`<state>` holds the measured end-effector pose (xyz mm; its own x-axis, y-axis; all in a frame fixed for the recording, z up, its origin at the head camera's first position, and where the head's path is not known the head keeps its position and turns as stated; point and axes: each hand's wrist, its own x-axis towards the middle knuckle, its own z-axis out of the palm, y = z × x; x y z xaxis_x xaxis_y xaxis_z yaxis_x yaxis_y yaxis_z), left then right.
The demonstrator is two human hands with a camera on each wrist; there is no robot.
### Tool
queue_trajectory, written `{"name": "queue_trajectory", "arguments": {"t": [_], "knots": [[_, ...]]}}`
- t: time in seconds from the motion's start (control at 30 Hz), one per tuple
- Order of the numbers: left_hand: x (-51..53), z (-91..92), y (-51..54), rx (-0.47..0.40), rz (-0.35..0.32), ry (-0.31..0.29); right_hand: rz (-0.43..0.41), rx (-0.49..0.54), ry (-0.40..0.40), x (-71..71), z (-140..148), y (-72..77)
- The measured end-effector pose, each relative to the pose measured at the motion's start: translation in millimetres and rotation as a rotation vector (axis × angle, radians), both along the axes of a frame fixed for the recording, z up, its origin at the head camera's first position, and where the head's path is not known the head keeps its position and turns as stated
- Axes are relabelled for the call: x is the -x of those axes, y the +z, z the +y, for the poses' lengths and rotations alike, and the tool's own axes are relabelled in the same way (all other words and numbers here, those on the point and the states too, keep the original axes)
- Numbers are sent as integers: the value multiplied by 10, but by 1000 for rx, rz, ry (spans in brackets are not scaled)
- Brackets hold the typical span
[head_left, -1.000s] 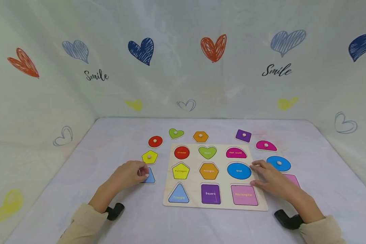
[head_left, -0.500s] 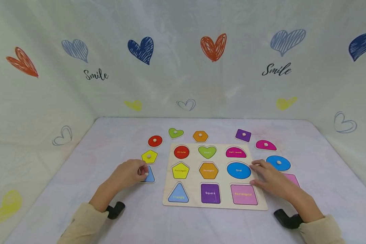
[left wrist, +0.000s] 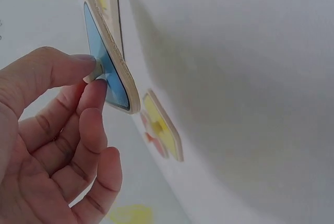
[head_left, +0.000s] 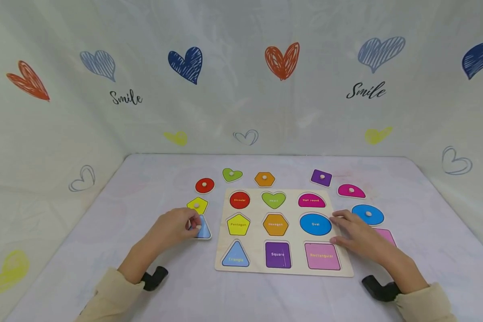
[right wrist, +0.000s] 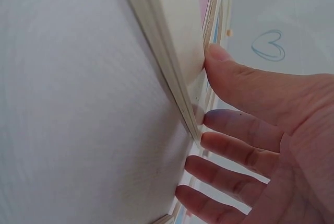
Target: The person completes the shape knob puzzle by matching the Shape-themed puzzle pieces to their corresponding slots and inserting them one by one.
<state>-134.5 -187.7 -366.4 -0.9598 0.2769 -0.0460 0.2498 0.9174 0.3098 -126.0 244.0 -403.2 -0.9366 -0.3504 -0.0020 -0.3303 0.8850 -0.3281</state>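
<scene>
One blue triangle [head_left: 205, 230], knob pinched by the left hand [head_left: 173, 227], is left of the board [head_left: 256, 239], spread right hand [head_left: 357, 233] opposite.

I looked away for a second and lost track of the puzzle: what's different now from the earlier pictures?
The left hand has shifted rightward, toward the board, carrying the blue triangle piece by its knob; the piece now seems lifted off the table. Nothing was let go. The right hand stays at the board's right edge, and the other loose pieces lie as before.
</scene>
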Motion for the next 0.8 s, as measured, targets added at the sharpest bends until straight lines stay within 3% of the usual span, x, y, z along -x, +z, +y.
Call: {"name": "queue_trajectory", "arguments": {"t": [0.5, 0.8], "knots": [[-148, 340, 52, 8, 38, -54, -11, 0, -9, -8, 5, -11], [-203, 468, 21, 2, 37, -152, -11, -1, -7, -9, -3, 0]]}}
